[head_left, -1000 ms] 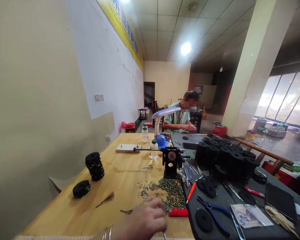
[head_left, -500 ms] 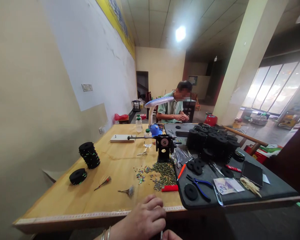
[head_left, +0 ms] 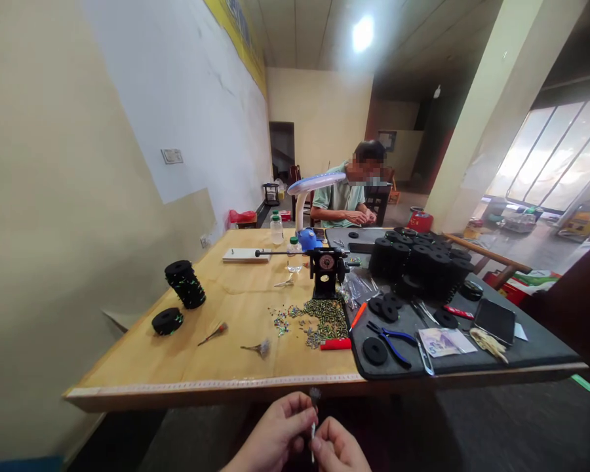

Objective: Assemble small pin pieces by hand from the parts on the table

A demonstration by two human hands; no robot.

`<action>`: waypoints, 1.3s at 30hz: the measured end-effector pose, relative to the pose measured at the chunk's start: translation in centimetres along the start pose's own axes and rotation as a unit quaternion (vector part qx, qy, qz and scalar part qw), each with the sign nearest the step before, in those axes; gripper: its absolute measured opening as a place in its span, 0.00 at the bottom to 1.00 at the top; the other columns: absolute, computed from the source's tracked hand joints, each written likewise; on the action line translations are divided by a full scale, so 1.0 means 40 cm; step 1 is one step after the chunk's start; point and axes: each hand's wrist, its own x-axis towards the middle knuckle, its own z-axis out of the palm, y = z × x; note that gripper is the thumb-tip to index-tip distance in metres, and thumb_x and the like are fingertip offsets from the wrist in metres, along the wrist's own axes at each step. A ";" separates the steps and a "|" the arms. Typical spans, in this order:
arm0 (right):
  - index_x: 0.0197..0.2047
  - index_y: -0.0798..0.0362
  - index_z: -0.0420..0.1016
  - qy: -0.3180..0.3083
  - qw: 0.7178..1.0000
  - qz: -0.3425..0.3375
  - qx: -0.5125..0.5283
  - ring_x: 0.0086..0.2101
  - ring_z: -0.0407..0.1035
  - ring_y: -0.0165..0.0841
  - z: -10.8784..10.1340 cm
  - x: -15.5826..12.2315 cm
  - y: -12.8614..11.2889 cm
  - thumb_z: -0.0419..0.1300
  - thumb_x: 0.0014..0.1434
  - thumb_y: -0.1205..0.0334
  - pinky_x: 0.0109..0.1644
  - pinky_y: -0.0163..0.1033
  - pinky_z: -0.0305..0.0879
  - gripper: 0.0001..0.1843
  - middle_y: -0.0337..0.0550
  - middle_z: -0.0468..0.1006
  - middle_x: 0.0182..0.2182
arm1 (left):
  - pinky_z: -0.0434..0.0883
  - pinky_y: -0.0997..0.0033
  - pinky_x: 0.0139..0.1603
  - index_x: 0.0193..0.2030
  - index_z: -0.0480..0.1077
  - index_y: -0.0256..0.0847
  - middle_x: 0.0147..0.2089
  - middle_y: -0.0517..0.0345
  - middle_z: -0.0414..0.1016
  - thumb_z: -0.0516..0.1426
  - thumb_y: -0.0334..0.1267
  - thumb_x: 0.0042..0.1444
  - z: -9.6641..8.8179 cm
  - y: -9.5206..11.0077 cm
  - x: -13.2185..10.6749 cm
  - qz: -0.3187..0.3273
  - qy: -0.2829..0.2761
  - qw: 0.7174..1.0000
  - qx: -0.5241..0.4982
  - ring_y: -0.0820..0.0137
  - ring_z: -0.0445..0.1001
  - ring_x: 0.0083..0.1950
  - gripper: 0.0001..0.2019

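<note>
Below the table's front edge, my left hand (head_left: 284, 426) is closed, with thumb and fingers pinching a small bundle with a thin whitish stem (head_left: 313, 434) and a dark tuft on top. My right hand (head_left: 338, 447) pinches the lower part of the same stem. The bundle stands nearly upright between both hands. Two similar tufted bundles lie on the wooden table: a grey one (head_left: 259, 348) and a reddish one (head_left: 215, 332). Beyond them is a heap of small green-black beads (head_left: 327, 314), beside a red lighter-like piece (head_left: 335, 344).
Black foam spools stand at left (head_left: 184, 285) and in a big cluster on the dark mat (head_left: 417, 265). Blue-handled pliers (head_left: 396, 344), a banknote (head_left: 446, 341) and a phone (head_left: 494, 321) lie there too. A black winding device (head_left: 325, 274) stands mid-table. Another person (head_left: 344, 200) sits beyond.
My left hand has turned and drawn back below the table edge. My right hand has come further into view, and the tufted bundle now shows. The table sits higher in the picture.
</note>
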 end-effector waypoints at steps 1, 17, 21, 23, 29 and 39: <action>0.25 0.50 0.57 0.002 1.000 0.000 -0.004 0.13 0.41 0.19 0.002 -0.003 -0.005 0.64 0.40 0.29 0.18 0.29 0.36 0.33 0.22 0.53 0.11 | 0.54 0.79 0.21 0.26 0.68 0.36 0.23 0.63 0.68 0.71 0.43 0.37 0.008 0.005 -0.008 0.005 0.003 1.000 -0.014 0.80 0.62 0.22 0.18; 0.32 0.52 0.62 0.104 0.994 -0.015 -0.012 0.14 0.41 0.20 0.008 -0.030 -0.064 0.62 0.48 0.35 0.18 0.28 0.37 0.28 0.22 0.53 0.13 | 0.58 0.78 0.25 0.30 0.64 0.37 0.25 0.62 0.71 0.65 0.40 0.47 0.004 -0.004 -0.059 -0.028 -0.031 0.999 0.036 0.78 0.67 0.24 0.13; 0.32 0.52 0.61 0.094 0.995 -0.017 -0.010 0.14 0.42 0.20 0.008 -0.031 -0.061 0.62 0.50 0.36 0.18 0.28 0.37 0.26 0.22 0.54 0.13 | 0.59 0.77 0.25 0.29 0.63 0.38 0.25 0.62 0.71 0.63 0.41 0.48 0.007 -0.005 -0.055 -0.017 -0.034 0.996 0.084 0.78 0.66 0.23 0.13; 0.31 0.51 0.61 0.089 0.996 -0.018 -0.008 0.14 0.42 0.20 0.009 -0.031 -0.060 0.62 0.50 0.37 0.17 0.28 0.37 0.26 0.22 0.53 0.13 | 0.59 0.77 0.24 0.28 0.63 0.38 0.25 0.62 0.71 0.63 0.42 0.49 0.009 -0.005 -0.054 -0.003 -0.035 0.993 0.113 0.78 0.65 0.23 0.13; 0.30 0.51 0.60 0.092 0.995 -0.022 -0.023 0.15 0.42 0.20 0.009 -0.030 -0.054 0.61 0.52 0.39 0.18 0.28 0.37 0.24 0.22 0.54 0.13 | 0.62 0.75 0.25 0.29 0.63 0.38 0.25 0.61 0.70 0.63 0.45 0.49 0.012 -0.006 -0.055 0.024 -0.047 0.988 0.144 0.76 0.65 0.24 0.15; 0.29 0.51 0.60 0.095 0.995 -0.015 -0.040 0.15 0.42 0.20 0.012 -0.030 -0.054 0.60 0.53 0.39 0.18 0.28 0.38 0.23 0.22 0.52 0.13 | 0.61 0.75 0.26 0.27 0.65 0.38 0.21 0.66 0.66 0.62 0.40 0.48 0.019 -0.003 -0.054 0.030 -0.022 0.991 0.130 0.76 0.62 0.22 0.11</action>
